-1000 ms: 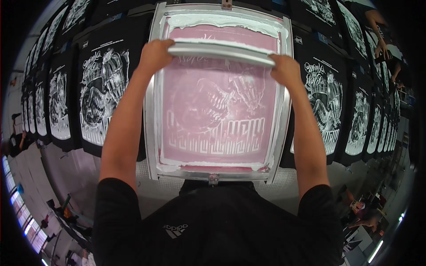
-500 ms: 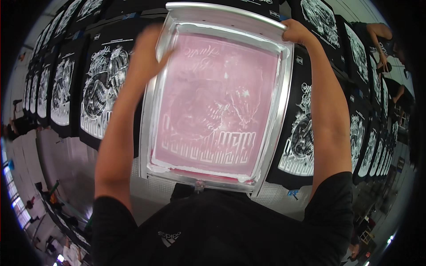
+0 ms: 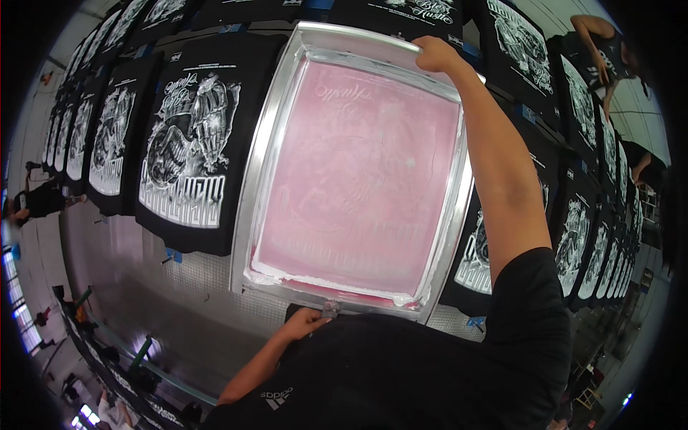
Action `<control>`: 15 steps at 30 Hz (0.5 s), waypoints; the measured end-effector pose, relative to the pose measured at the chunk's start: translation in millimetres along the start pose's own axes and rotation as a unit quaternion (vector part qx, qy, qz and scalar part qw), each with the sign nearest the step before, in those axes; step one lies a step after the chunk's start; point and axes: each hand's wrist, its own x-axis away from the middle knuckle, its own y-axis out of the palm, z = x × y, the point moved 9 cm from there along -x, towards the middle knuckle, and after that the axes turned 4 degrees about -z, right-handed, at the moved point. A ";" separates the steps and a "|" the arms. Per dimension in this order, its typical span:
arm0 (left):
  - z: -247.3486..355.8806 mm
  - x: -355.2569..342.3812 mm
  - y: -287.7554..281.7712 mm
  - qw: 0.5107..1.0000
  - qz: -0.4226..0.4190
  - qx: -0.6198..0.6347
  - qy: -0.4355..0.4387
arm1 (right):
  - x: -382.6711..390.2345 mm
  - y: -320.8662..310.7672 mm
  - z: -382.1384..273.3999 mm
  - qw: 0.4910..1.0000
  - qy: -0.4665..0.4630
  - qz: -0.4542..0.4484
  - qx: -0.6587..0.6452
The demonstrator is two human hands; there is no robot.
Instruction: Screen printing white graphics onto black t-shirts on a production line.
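Observation:
An aluminium-framed screen (image 3: 362, 186) with pink mesh and white ink along its inner edges lies in front of me, slightly askew. My right hand (image 3: 437, 56) is closed on the end of a long metal squeegee (image 3: 351, 37) lying along the screen's far edge. My left hand (image 3: 304, 322) is low by my body, fingers closed on a small metal fitting (image 3: 330, 309) at the middle of the screen's near edge. My black-shirted torso fills the lower middle.
Black shirts (image 3: 186, 147) with white prints lie on several boards in rows left, right and beyond, over a metal surface (image 3: 143, 272). Other people are at the far left (image 3: 36, 204) and at the upper right (image 3: 602, 50), their hands apart from mine.
The squeegee has moved from across the mesh to the far edge. My left hand has let go of it and dropped to the near edge; my right hand still holds it.

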 end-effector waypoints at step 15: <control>41.1 -7.9 2.3 0.991 0.014 -0.046 0.127 | 351.1 93.7 -190.3 0.994 0.026 -0.107 -0.026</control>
